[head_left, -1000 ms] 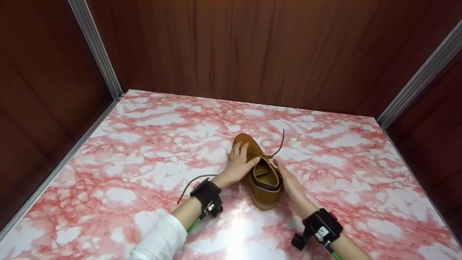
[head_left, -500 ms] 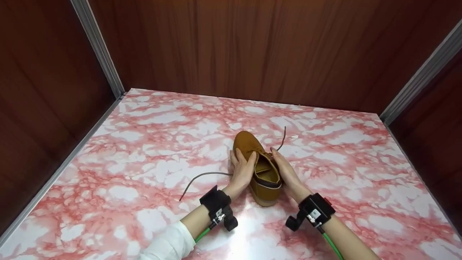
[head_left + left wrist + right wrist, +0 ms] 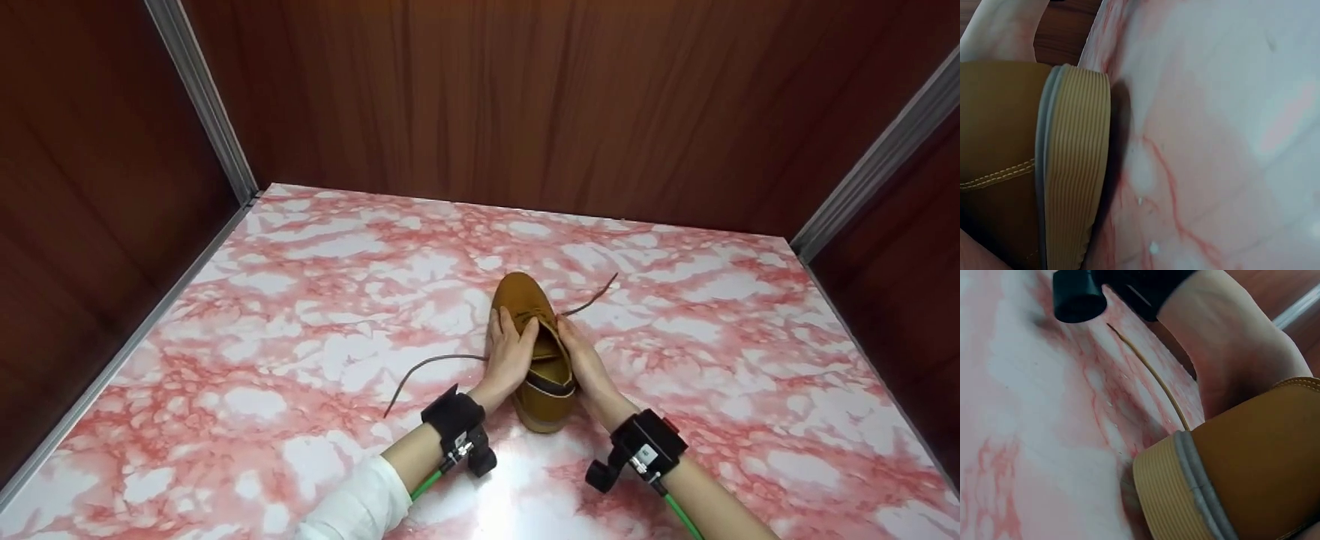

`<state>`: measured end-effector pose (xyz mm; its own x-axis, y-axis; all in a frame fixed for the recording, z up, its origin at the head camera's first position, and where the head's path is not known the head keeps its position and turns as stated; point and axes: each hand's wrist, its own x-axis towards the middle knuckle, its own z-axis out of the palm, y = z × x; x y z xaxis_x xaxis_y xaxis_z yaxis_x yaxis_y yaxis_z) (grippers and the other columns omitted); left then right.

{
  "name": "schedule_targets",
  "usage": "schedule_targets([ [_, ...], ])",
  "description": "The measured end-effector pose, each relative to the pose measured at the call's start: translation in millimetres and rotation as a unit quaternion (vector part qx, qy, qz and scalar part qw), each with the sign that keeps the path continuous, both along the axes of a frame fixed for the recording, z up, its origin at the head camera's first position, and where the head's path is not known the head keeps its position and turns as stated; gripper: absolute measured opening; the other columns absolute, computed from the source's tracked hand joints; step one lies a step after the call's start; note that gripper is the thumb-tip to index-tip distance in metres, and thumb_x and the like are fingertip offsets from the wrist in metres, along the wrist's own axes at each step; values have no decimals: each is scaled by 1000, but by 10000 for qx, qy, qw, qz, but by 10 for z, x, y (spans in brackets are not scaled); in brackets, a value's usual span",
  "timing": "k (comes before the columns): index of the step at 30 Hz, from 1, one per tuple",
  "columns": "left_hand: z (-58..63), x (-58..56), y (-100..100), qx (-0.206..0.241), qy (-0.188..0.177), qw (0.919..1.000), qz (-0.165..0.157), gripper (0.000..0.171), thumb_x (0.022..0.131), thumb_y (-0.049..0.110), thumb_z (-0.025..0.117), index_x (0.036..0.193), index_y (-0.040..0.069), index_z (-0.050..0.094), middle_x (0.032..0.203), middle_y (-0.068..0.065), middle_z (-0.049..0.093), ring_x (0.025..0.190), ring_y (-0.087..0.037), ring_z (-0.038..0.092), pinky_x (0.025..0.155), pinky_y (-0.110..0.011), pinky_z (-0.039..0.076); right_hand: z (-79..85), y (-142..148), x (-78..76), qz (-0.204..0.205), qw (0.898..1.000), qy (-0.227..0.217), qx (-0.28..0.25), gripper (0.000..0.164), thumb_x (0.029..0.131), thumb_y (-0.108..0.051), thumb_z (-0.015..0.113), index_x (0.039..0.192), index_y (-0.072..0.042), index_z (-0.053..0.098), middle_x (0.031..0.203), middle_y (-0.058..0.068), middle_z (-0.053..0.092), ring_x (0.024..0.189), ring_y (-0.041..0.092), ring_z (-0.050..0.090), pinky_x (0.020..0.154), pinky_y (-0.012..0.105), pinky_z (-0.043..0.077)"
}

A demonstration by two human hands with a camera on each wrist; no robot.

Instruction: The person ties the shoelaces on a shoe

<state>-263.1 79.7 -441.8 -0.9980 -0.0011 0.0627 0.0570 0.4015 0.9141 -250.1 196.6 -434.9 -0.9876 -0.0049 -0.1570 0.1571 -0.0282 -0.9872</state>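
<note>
One brown shoe (image 3: 553, 409), ribbed tan sole (image 3: 1075, 157), yellow stitching (image 3: 1002, 174).

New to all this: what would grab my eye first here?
Most likely the tan shoe, below the middle of the head view, with the left hand and right hand at its sides. Then come its loose laces, trailing out to both sides over the red-and-white marbled surface.

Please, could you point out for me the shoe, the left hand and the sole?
Shoe (image 3: 551, 369): head view, inside its opening.
Left hand (image 3: 510, 363): head view, back of the hand.
Sole (image 3: 1076, 163): left wrist view, its ribbed side.
</note>
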Motion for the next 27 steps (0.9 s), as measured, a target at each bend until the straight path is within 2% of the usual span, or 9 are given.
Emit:
schedule_targets([
  [11, -6, -71, -6, -61, 151, 9977, -657, 66, 94, 36, 40, 137, -11, 22, 142, -28, 15, 128, -37, 17, 102, -41, 17, 3, -22, 109, -412, 9989, 48, -213, 59, 99, -33, 31, 143, 1, 10, 145, 18, 17, 129, 27, 19, 102, 36, 16],
  [16, -20, -86, -5, -69, 162, 9969, -764, 66, 94, 36, 40, 137, -10, 23, 142, -27, 16, 128, -37, 18, 102, -41, 17, 7, -35, 123, -586, 9982, -49, -133, 59, 99, -33, 31, 142, 2, 12, 142, 20, 21, 126, 29, 24, 101, 38, 20],
  [20, -24, -90, -9, -147, 78, 9958, -906, 67, 94, 38, 39, 138, -9, 22, 142, -26, 15, 128, -37, 17, 101, -42, 18, 9, -44, 136, -694, 9975, -78, -80, 58, 99, -32, 31, 141, 4, 12, 142, 22, 20, 126, 30, 24, 101, 37, 19],
  [27, -7, -77, 9, -88, 44, 9945, -1043, 67, 93, 38, 40, 139, -8, 21, 143, -25, 14, 129, -36, 15, 102, -42, 16, 3, -44, 197, -777, 9964, 15, -343, 57, 99, -29, 31, 141, 4, 10, 142, 23, 18, 126, 31, 24, 101, 37, 20],
])
